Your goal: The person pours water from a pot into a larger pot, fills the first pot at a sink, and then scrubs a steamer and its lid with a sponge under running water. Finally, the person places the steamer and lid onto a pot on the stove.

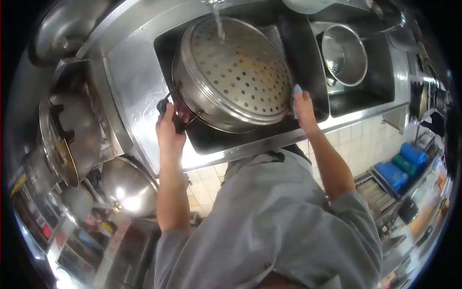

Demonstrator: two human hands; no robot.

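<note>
With your left hand (169, 130) clenched on the black handle (162, 107), steady the round perforated steel steamer pot (236, 67) while your right hand (304, 110), gripping what seems a pale-blue sponge (298, 89), scrubs its rim.

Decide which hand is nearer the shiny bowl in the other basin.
Right. The right hand is at the steamer rim facing the bowl; the left hand grips a black handle on the far side.

Steamer pan (236, 72) showing silver w/ dotted hole pattern; its handle (162, 106) looking black; cloth (297, 90) showing pale blue; sweatshirt (274, 212) reading grey; floor tiles (357, 132) showing cream, grid-lined.
</note>
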